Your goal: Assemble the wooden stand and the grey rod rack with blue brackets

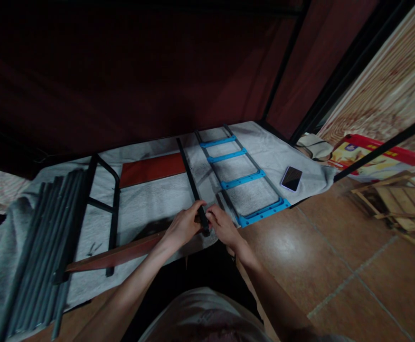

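Observation:
My left hand [185, 225] is closed round the near end of a black metal bar [189, 173]. My right hand [224, 225] is at the bar's right side, its fingers pinched together; whatever they hold is hidden. A reddish-brown wooden board [118, 254] runs from beneath my left forearm to a black metal side frame [114, 213] on the left. Between the bar and that frame, farther back, lies an orange-red panel [152, 170]. Just right of my hands is a rack of grey tubes with blue crosspieces [243, 178].
Several grey metal tubes [43, 251] lie side by side at the left on a grey cloth [146, 209]. A phone [292, 178] rests on the cloth's right part. A wooden folding chair [403, 202] and a red-and-yellow box [371, 156] are at the right, beyond the tiled floor [282, 266].

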{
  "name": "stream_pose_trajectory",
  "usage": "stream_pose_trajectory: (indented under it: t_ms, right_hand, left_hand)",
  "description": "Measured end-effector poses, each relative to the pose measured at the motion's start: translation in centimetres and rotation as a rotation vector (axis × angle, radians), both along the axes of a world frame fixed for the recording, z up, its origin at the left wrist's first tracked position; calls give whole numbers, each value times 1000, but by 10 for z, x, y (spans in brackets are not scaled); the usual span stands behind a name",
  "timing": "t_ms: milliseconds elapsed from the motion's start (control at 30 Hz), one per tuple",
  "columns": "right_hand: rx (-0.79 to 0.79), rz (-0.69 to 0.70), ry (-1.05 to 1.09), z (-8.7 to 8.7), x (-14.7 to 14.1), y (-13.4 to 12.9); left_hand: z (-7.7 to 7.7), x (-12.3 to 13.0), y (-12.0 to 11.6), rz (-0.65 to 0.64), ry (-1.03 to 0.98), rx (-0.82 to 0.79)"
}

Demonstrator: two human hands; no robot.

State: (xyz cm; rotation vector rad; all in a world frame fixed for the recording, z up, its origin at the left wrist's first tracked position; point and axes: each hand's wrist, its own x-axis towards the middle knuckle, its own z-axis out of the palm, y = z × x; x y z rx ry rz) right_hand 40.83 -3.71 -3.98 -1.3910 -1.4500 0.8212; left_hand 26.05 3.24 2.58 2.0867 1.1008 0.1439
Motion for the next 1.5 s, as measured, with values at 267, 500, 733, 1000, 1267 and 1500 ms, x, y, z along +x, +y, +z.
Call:
stream_pose_trajectory:
  t_ms: [267, 500, 733, 1000, 1267, 1500]
  right_hand:
    - [11, 23, 19, -9, 0, -3]
    - [7, -2, -67, -17, 0, -2]
    - [-166, -1, 198, -15, -5, 4]
    - [-179, -72, 163, -2, -5, -6]
    - [-41, -75, -28, -8, -10, 2]
    - [-100, -55, 24, -10, -5, -5]
  left_hand:
    - [-4, -2, 1, 3, -20, -25]
    - [-5, -3, 1, -11, 2, 7]
    - [-6, -4, 0, -12, -32, 1]
    - [-11, -6, 3, -43, -56, 21]
    - [-12, -5, 3, -42, -62, 13]
    - [-6, -8, 0, -59, 54, 88]
